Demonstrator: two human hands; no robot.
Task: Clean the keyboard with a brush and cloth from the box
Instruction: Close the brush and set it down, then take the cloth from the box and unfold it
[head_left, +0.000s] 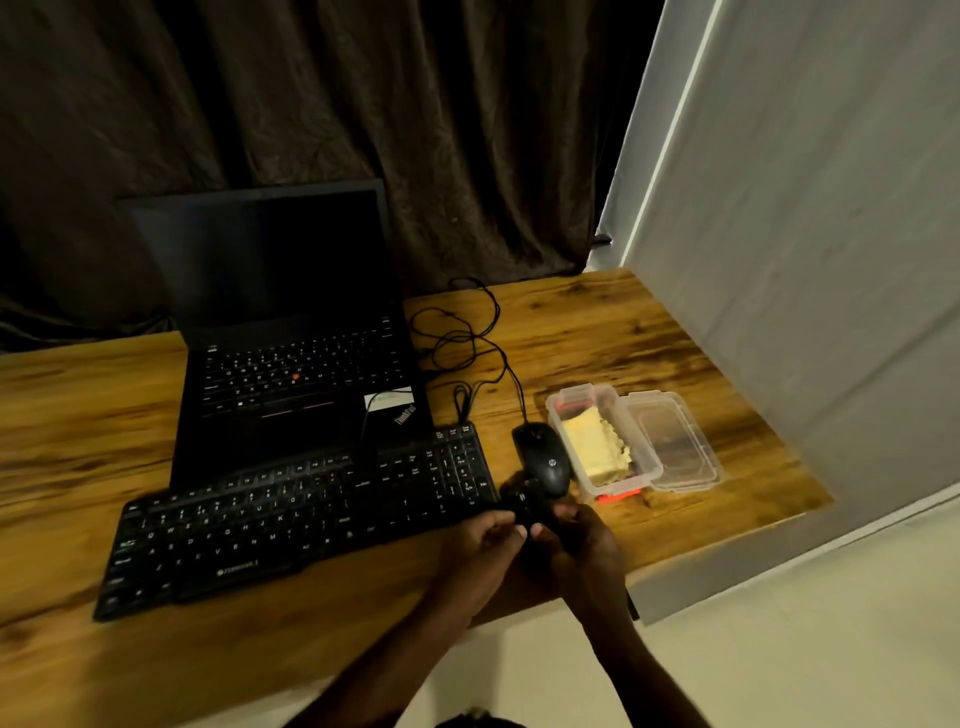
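Note:
A black external keyboard lies on the wooden desk in front of a laptop. At its right end, both my hands hold a small dark object, apparently the brush; its shape is blurred. My left hand pinches it from the left. My right hand grips it from the right. An open clear plastic box stands to the right of the mouse, with a folded yellow cloth inside.
A black ThinkPad laptop stands open behind the keyboard. A black wired mouse and tangled cables lie between laptop and box. The box's clear lid lies beside it. A grey wall panel borders the desk's right edge.

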